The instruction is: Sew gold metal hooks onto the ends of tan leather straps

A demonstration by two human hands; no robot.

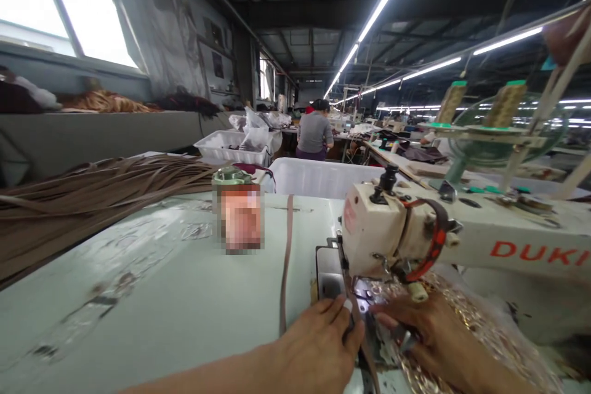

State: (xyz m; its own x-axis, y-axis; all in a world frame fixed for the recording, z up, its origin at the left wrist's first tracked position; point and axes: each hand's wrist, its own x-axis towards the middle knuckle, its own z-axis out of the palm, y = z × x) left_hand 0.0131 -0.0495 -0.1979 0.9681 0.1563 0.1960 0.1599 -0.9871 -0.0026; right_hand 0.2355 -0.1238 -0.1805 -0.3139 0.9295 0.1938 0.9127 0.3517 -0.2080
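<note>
A white sewing machine (397, 228) lettered in red stands on a pale green table (152, 283). My left hand (318, 345) rests flat on the table just left of the needle, fingers stretched against a thin brown strap (285, 265) that runs away across the table. My right hand (434, 338) lies under the machine head on shiny gold-patterned material (489, 326), its fingertips pressed down beside the needle plate (330, 277). Both hands meet at the strap below the presser foot.
A thick heap of brown straps (83, 197) covers the table's left side. A jar with a green lid (237, 209) stands mid-table. White plastic bins (318, 175) sit behind. Thread cones (505, 104) stand on a rack at right. A person (314, 132) sits far off.
</note>
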